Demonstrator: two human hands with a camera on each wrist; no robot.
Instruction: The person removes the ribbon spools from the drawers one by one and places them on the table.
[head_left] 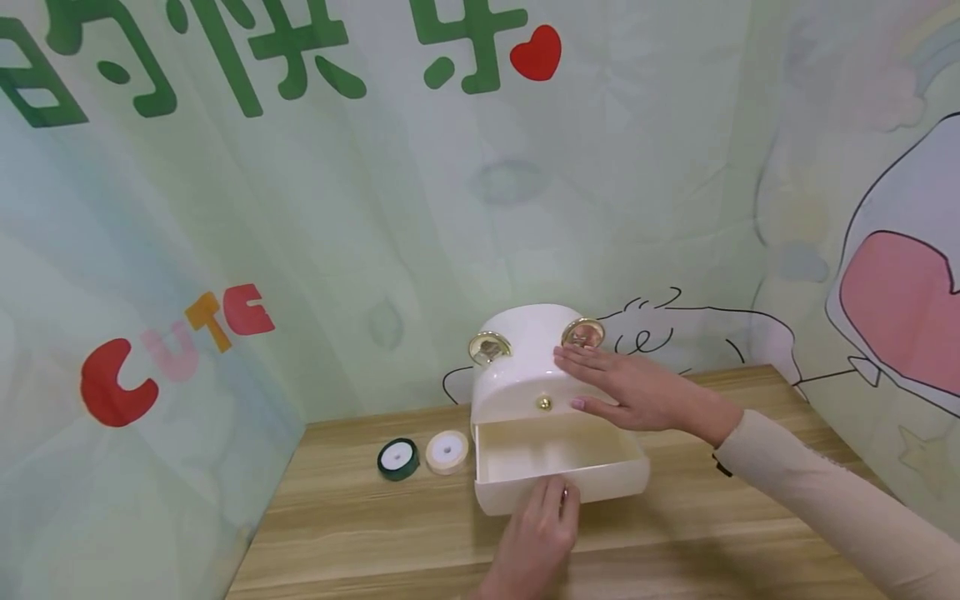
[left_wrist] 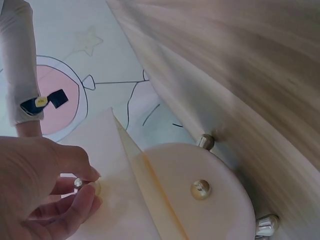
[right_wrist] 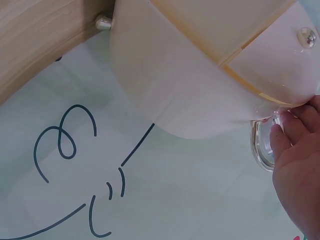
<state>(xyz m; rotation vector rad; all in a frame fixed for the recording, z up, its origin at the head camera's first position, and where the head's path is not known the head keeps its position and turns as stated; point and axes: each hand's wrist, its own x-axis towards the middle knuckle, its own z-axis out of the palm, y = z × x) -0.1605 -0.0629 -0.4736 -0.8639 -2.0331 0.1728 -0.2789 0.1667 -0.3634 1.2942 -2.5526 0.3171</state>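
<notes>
A glossy white drawer box (head_left: 528,333) with two gold-rimmed ear shapes stands against the backdrop in the head view. Its lower drawer (head_left: 562,487) is pulled out, cream inside; the upper drawer (head_left: 510,398), with a gold knob (head_left: 545,403), is closed. My left hand (head_left: 538,525) is at the lower drawer's front. Thumb and fingers pinch that drawer's small metal knob (left_wrist: 78,185) in the left wrist view. My right hand (head_left: 633,387) rests with straight fingers on the right of the box's top, beside the right ear (head_left: 583,332).
Left of the box lie two ribbon rolls on the wooden table (head_left: 330,517): a dark green one (head_left: 398,458) and a cream one (head_left: 447,452). A printed cloth backdrop (head_left: 390,208) rises along the table's back and sides. Short metallic feet (left_wrist: 205,142) support the box.
</notes>
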